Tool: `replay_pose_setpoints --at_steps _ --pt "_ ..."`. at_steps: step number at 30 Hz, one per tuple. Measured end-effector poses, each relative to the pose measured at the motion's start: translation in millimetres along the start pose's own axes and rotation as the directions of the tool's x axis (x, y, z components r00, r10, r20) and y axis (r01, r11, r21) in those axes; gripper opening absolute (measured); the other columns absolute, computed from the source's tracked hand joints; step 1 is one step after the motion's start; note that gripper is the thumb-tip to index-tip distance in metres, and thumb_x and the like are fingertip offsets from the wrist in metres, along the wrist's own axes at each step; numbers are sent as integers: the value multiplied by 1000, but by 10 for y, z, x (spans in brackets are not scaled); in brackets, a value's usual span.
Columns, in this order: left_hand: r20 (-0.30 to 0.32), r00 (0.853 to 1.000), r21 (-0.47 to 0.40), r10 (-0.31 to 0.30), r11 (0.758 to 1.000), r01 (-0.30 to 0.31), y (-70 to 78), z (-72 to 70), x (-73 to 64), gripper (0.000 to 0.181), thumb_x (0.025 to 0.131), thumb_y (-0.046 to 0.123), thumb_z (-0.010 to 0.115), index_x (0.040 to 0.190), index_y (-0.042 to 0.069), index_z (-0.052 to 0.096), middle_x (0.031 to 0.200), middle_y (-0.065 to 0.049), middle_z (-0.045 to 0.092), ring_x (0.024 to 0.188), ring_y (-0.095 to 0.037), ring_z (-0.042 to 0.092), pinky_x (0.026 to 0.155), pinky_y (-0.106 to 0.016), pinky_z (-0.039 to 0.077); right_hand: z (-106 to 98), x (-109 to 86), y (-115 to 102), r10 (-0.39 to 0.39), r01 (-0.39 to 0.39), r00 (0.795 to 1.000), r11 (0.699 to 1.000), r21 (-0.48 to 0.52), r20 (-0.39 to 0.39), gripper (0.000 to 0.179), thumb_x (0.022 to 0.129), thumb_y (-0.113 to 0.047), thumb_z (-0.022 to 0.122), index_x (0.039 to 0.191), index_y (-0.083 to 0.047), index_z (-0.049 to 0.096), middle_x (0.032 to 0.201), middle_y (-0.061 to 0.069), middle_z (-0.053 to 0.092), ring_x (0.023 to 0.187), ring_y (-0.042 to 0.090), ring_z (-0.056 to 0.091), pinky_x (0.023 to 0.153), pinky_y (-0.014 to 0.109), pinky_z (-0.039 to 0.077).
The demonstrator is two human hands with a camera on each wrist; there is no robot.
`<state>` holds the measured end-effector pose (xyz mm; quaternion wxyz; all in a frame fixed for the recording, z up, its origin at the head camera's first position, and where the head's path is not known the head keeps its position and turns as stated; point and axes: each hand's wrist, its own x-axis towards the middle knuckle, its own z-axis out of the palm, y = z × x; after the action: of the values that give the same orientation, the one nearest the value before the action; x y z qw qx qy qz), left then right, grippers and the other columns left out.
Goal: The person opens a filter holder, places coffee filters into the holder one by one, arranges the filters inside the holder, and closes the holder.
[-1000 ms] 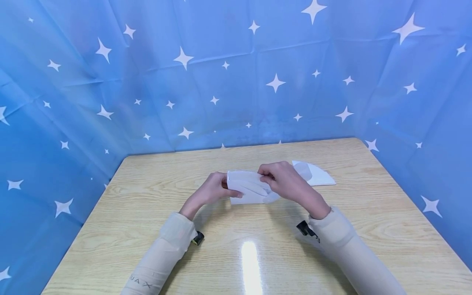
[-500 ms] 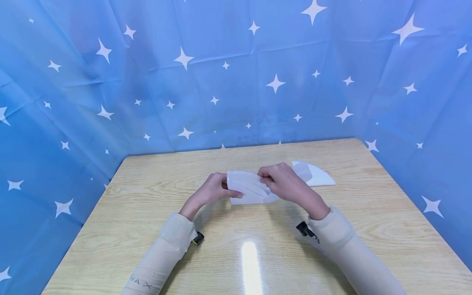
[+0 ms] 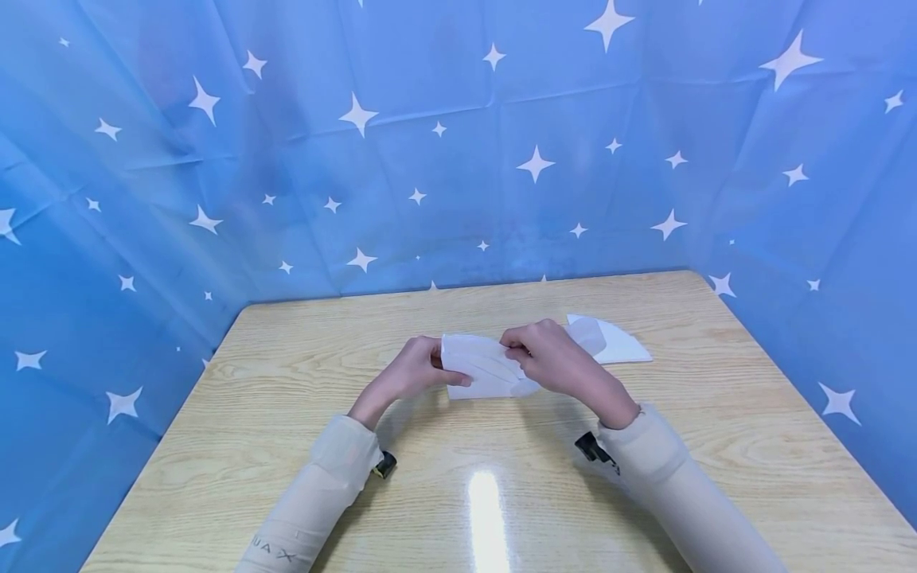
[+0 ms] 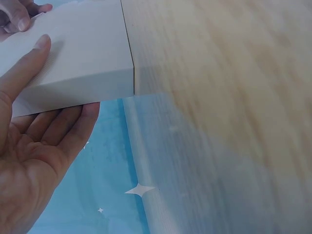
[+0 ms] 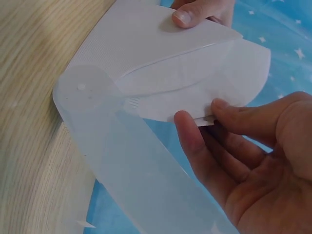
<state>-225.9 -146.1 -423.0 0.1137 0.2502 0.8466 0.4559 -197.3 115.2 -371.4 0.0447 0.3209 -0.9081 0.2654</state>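
Observation:
My left hand point(image 3: 410, 368) holds a thick white wedge of ribbed paper that looks like a stack of cone coffee filters point(image 3: 478, 380). In the left wrist view the thumb point(image 4: 29, 66) lies over the stack point(image 4: 92, 44), with the other fingers beneath it. My right hand point(image 3: 555, 356) pinches the stack's right side in the head view. From the right wrist, its thumb and forefinger grip the edge of a loose, bulging white flap point(image 5: 224, 78). A pale translucent strip point(image 5: 131, 161) with a rounded end slants down from the stack's corner.
A second white wedge-shaped stack point(image 3: 623, 344) lies behind the right hand, with a greyish rounded patch on its left part. The wood-grain table point(image 3: 301, 446) carries a bright glare spot at the front. Behind it hangs a blue curtain point(image 3: 444, 167) with white stars.
The paper bulge below my right hand shows slightly less than a second ago, and that hand sits a touch lower. My left hand keeps its place and hold.

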Motion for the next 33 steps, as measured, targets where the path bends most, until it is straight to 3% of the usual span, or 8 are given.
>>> replay_pose_setpoints --at_steps 9,15,22,33 --pt "-6 1000 -4 -1 1000 1 7 -9 12 33 83 25 89 111 14 77 100 -2 80 79 -11 73 68 -27 57 -17 1 -11 -20 21 1000 999 -34 8 21 98 3 63 84 -9 73 66 -3 57 55 6 34 59 23 36" --pt "0 1000 -8 -9 1000 9 -1 -8 11 35 83 25 89 112 11 76 101 -5 80 81 -11 73 69 -28 57 6 0 -2 -21 21 1000 999 -43 3 18 97 3 63 89 -7 75 71 2 66 54 6 38 60 23 39" --pt "3 1000 -7 -19 1000 19 -3 -6 1 34 84 26 89 113 12 77 102 -4 79 81 -12 74 70 -28 58 24 -3 7 -28 28 1000 999 -35 8 19 97 5 63 89 -7 74 72 4 68 54 6 37 58 23 37" --pt "7 1000 -9 -16 1000 16 6 -14 -3 34 83 27 89 112 12 77 101 -4 80 81 -11 74 69 -28 57 29 14 -7 -6 7 999 999 -32 35 24 98 4 61 79 -9 66 61 -6 40 55 6 26 56 22 28"
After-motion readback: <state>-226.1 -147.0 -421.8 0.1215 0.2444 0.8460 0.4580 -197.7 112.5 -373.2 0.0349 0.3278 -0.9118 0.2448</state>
